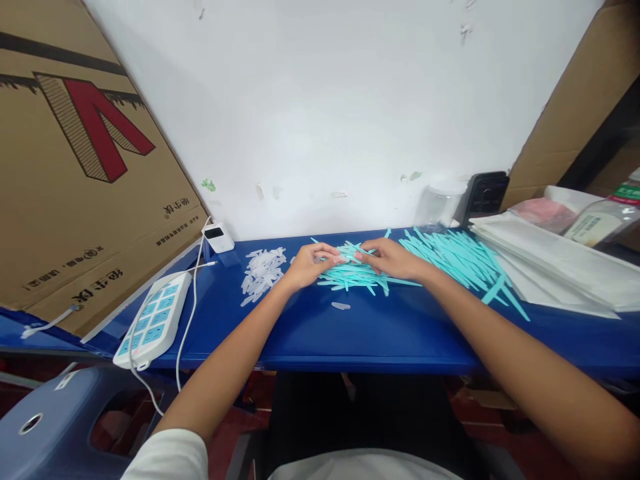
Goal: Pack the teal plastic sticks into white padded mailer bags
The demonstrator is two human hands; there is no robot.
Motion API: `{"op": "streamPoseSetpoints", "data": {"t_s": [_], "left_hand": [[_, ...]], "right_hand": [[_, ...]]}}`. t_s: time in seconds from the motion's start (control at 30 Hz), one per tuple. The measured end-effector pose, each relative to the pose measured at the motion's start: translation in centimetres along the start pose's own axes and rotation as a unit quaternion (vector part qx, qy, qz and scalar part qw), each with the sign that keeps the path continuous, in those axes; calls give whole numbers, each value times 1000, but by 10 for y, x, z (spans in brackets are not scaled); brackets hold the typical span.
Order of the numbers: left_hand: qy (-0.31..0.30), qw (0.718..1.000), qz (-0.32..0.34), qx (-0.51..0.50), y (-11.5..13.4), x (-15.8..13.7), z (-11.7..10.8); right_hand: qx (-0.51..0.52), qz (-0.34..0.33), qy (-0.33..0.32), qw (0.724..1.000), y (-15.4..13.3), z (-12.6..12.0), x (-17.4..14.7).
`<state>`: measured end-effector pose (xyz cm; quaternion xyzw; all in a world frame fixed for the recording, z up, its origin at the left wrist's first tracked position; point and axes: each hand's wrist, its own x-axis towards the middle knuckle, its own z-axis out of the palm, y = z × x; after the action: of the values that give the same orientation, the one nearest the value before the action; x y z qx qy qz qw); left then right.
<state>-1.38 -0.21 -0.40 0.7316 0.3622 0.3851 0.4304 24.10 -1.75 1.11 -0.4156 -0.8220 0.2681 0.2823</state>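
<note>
Both hands meet over the middle pile of slim teal plastic sticks [350, 277]. My left hand [311, 263] is pinched at the fingertips on a small translucent piece, seen only in part. Opposite it, my right hand [387, 259] has thumb and fingers closed on a teal stick, its tip close to the left fingertips. Whether the two pieces touch is too small to tell. To the left lies a heap of small translucent sheath-like pieces [263, 270]. One loose translucent piece [341, 306] rests in front of the pile. A larger heap of teal sticks [453, 257] spreads on the right.
The blue tabletop [310, 340] runs along a white wall. At left are a power strip [156, 320], white cables, a small white device [218, 238] and a large cardboard box [90, 167]. White sheets [560, 267], a clear jar [443, 203] and a bottle [605, 217] stand right.
</note>
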Motion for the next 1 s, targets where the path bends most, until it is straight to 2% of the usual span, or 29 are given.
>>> {"op": "streamPoseSetpoints", "data": {"t_s": [0.5, 0.7, 0.83, 0.93, 1.0], "left_hand": [[15, 1000, -6, -6, -4, 0, -1], [-18, 1000, -10, 1, -4, -2, 7], [-22, 1000, -9, -12, -5, -2, 11], [-8, 999, -17, -26, -8, 0, 10], [9, 999, -26, -41, -9, 1, 8]], "right_hand": [[-4, -12, 16, 1000, -1, 0, 0], [-19, -33, 19, 999, -6, 8, 1], [9, -47, 18, 999, -10, 14, 2], [-2, -38, 44, 998, -8, 12, 3], [-27, -32, 95, 995, -4, 6, 4]]}}
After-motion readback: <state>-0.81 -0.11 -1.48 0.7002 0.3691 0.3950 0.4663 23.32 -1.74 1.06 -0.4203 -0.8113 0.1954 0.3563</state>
